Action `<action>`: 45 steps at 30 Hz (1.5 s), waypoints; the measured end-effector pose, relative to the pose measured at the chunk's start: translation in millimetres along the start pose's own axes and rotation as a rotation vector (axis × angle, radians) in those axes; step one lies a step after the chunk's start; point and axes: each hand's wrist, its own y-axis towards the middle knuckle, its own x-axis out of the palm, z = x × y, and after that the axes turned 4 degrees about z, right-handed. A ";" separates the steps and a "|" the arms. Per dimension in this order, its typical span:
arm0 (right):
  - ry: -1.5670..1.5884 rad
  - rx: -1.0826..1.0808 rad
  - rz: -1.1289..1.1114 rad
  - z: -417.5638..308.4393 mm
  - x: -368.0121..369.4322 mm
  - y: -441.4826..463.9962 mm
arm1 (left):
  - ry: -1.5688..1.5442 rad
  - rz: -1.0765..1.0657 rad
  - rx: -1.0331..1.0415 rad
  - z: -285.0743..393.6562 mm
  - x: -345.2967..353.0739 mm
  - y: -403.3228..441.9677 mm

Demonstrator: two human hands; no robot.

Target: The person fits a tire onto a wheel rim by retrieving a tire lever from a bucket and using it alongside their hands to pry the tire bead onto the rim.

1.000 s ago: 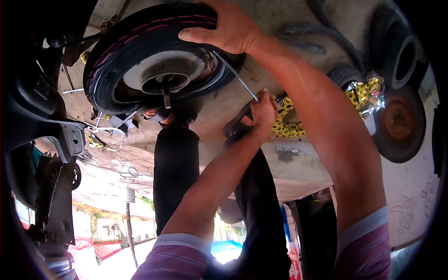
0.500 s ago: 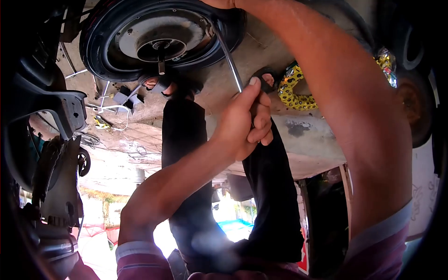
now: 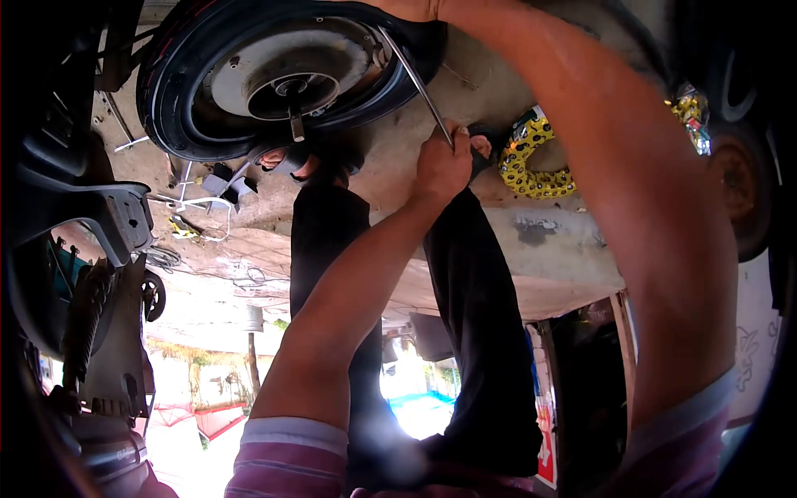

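A black-tyred wheel (image 3: 174, 133) lies on the ground at the top of the view, its metal hub (image 3: 249, 70) and axle facing up. My left hand (image 3: 447, 166) is closed around one end of a slim metal tyre lever (image 3: 419, 83). The lever's far end meets the wheel at the edge between tyre and rim, on the right side. My right hand (image 3: 407, 7) is at the tyre's far right edge, mostly cut off by the top of the frame. Its fingers are hidden.
Wheel and lever are close to my sandalled feet (image 3: 278, 158). A ring in yellow patterned wrapping (image 3: 519, 166) lies to the right. Scattered tools (image 3: 220, 184) and a white wire are on the floor at left. Dark vehicle parts (image 3: 108, 199) crowd the left edge.
My left hand has moved forward and turned, with its back now showing and the lever's near end raised. The wheel appears slightly lower in view. My right arm has shifted only a little.
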 end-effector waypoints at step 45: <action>-0.134 0.075 0.042 -0.3 20.8 0.2 | 0.105 0.297 -0.043 88.2 -60.8 -60.7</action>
